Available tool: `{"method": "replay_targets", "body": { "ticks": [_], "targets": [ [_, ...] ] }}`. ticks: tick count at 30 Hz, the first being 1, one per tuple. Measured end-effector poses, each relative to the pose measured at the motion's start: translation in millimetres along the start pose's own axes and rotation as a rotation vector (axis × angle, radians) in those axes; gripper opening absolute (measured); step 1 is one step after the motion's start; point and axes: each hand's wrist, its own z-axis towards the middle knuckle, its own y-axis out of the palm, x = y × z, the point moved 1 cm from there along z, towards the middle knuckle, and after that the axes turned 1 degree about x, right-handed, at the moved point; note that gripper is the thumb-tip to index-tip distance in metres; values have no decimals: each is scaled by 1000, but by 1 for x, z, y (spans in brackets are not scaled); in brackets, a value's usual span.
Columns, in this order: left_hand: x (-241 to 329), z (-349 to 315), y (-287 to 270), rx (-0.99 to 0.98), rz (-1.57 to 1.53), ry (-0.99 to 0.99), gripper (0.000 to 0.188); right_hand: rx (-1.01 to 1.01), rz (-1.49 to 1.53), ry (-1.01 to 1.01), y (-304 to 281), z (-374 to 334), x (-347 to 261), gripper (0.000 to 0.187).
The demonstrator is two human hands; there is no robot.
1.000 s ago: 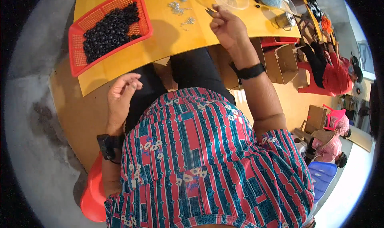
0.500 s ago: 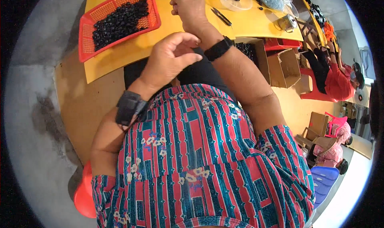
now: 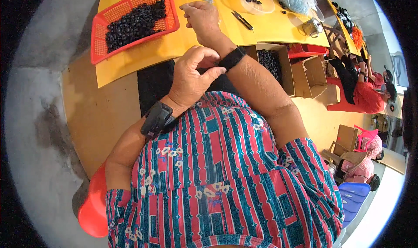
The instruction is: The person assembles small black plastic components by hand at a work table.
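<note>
My left hand [image 3: 190,76] reaches across to my right wrist, its fingers curved. Its thumb and fingertips meet the edge of the black wristband [image 3: 233,60] worn there. Over the yellow table, my right hand [image 3: 203,19] is held back up with the fingers bent inward. Whatever those fingers may hold is hidden. A black device [image 3: 157,119] is strapped on my left wrist. Left of my right hand stands a red plastic basket [image 3: 96,43] with many small black round parts [image 3: 135,26]. Black thread snips [image 3: 242,20] lie to the right of that hand.
Beyond the snips are a clear tub [image 3: 266,8] with several black parts, a bag of pale blue material [image 3: 292,2] and a metal can [image 3: 311,27]. Below the table edge are cardboard boxes [image 3: 311,76]. Other people [image 3: 368,93] sit at the right.
My left hand has moved up and right until it touches the wristband. My right hand has shifted slightly toward me, and small clear pieces beyond it now show.
</note>
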Motion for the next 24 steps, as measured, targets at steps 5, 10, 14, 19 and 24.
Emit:
{"method": "replay_targets", "body": {
  "ticks": [5, 10, 14, 19, 24],
  "targets": [
    [7, -1, 1, -22, 64, 10, 28, 1, 27, 24, 1, 0, 2, 14],
    [10, -2, 5, -28, 113, 43, 31, -14, 123, 82, -5, -6, 6, 13],
    [10, 0, 5, -82, 208, 89, 30, -28, 24, 52, -7, -7, 6, 13],
    [7, 1, 3, -62, 131, 88, 26, -19, 39, 103, -5, -8, 13, 14],
    [13, 2, 3, -70, 162, 96, 27, -75, 128, 160, -13, 4, 20, 14]
  ]
}}
